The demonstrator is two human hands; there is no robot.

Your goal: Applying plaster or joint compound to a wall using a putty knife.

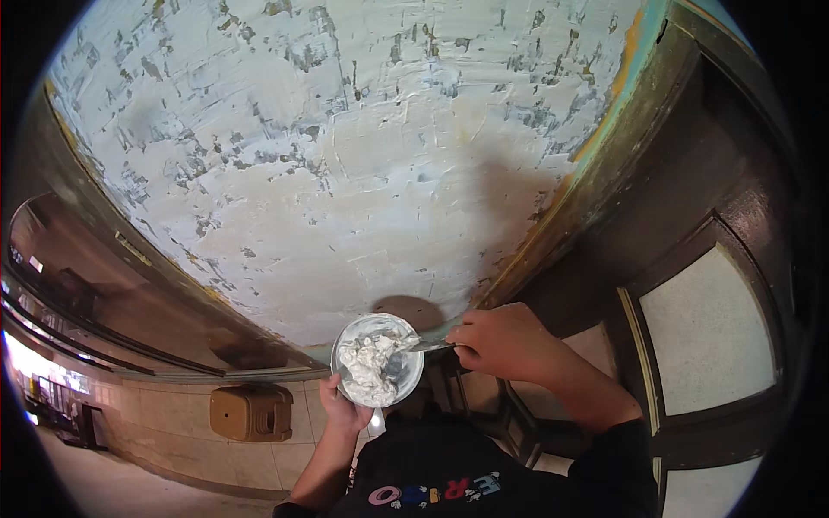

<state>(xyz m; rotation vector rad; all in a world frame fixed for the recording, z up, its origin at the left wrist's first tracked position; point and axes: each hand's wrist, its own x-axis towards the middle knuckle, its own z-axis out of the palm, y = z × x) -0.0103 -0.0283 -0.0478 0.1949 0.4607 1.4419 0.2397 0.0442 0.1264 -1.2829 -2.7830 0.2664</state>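
At the lower center of the frame, a person in a black shirt (484,470) with multicolored lettering holds a round, pale bowl (416,380) of lumpy white paste (367,367). The left hand (347,412) grips the bowl at its lower left, thumb against the outer side. To the right of the bowl, the right hand (501,342) is closed around a slim metal tool (434,344), its far end at the paste by the bowl's right rim. Filling the upper frame is a wall (397,207) coated in uneven white, with gray patches scattered mostly across its upper part. A dark door (725,164) with pale panels (708,332) occupies the right side; a brown stool (249,413) stands on the tiled floor (186,416) at lower left, near a bright opening (39,358) at the frame's edge.
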